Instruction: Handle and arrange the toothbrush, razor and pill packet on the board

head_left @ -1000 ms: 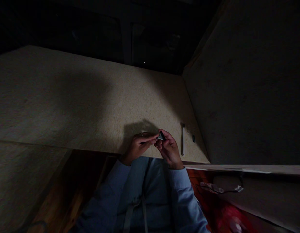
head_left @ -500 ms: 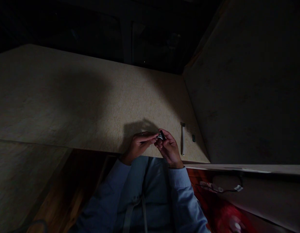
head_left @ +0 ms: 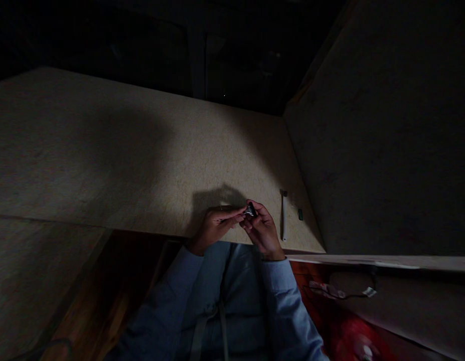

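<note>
Wears two blue sleeves [head_left: 280, 283]. Has one red bundle [head_left: 354, 333] low at right, with any contents too dim to tell. Holds one small black-and-silver object [head_left: 251, 210] over the mottled cream bench [head_left: 202, 145] near its front edge, pinched in the left hand [head_left: 216, 225] and gripped opposite by the curled right hand [head_left: 266, 233]. Has one slender, pale-handled, dark-headed brush [head_left: 284, 219] just right of the hands, then one small green oblong piece [head_left: 300, 214] near the grey wall [head_left: 382, 135]. Has bench room stretching leftward and onward to the black, panelled backdrop [head_left: 196, 65].
</note>
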Action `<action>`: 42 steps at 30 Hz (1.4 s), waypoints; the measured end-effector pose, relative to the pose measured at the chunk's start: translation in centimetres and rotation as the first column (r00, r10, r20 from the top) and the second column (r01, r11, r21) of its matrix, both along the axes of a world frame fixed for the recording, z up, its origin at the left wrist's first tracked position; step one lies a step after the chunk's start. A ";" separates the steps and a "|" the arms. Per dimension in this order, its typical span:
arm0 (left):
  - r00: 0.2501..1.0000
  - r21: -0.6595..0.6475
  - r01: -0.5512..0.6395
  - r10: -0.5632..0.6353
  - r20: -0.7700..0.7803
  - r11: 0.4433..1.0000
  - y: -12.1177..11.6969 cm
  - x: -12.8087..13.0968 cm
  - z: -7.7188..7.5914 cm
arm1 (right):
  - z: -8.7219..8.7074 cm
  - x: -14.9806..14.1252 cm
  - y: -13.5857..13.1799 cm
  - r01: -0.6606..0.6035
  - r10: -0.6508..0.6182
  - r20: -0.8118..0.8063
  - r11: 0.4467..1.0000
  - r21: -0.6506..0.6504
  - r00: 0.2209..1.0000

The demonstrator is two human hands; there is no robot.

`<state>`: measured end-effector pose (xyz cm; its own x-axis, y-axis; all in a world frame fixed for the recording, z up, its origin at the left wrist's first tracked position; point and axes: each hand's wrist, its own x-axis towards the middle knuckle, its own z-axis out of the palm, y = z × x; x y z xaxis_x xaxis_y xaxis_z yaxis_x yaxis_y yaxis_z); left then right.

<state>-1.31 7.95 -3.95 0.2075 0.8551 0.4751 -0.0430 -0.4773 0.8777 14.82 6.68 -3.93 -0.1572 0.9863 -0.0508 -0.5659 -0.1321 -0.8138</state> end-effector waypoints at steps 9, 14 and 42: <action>1.000 0.003 -0.012 0.012 0.009 1.000 0.1 0.2 -0.7 | -0.3 0.1 0.1 -0.017 0.017 0.029 1.000 -0.004 0.999; 1.000 0.008 -0.015 0.015 0.002 1.000 0.1 0.3 -0.6 | -0.2 0.2 0.1 -0.012 0.012 0.015 1.000 -0.014 1.000; 0.988 0.068 -0.151 0.151 0.010 0.986 -0.5 1.2 -0.8 | -0.4 0.2 0.2 0.072 -0.072 0.007 0.996 -0.052 0.997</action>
<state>-0.07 7.47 -4.76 0.0758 0.8420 0.5342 0.0303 -0.5374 0.8428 15.01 6.91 -4.31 -0.0859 0.9909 -0.1033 -0.5717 -0.1340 -0.8094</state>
